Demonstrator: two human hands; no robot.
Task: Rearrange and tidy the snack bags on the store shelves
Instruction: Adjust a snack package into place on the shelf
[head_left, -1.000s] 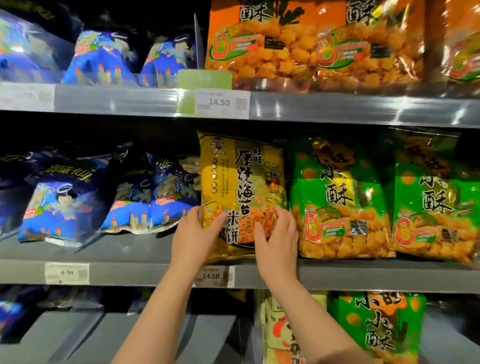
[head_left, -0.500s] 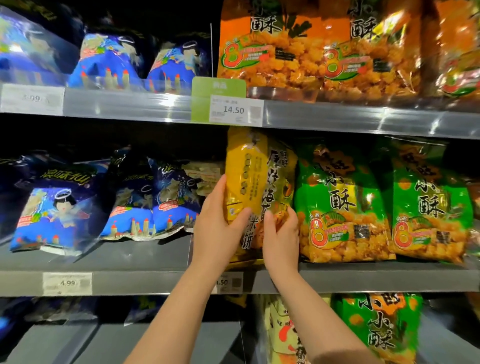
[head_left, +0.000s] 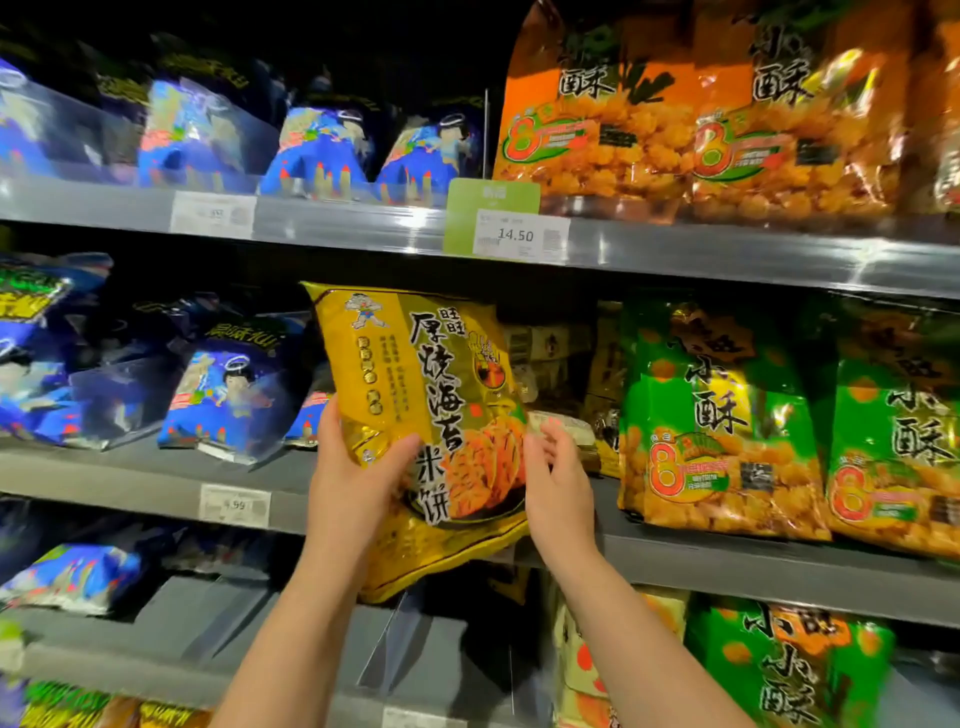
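A yellow rice-cracker bag (head_left: 415, 384) with black characters is off the middle shelf (head_left: 727, 564) and tilted, its lower corner hanging below the shelf lip. My left hand (head_left: 348, 499) grips its lower left part, thumb on the front and fingers behind. My right hand (head_left: 558, 483) is at the bag's right edge with loosely bent fingers; no clear hold shows there. More yellowish bags (head_left: 561, 364) lie in the dark gap behind. Green snack bags (head_left: 711, 415) stand to the right, blue bags (head_left: 228, 395) to the left.
Orange snack bags (head_left: 649, 104) fill the upper shelf on the right, with blue ones (head_left: 322, 150) to their left. A price tag reading 14.50 (head_left: 514, 236) hangs on the upper rail. The lower shelf holds green bags (head_left: 789, 670) and a clear divider (head_left: 389, 644).
The yellow bag has come forward off the middle shelf and now tilts with its front facing me. My left hand carries it; my right hand slid to its right edge.
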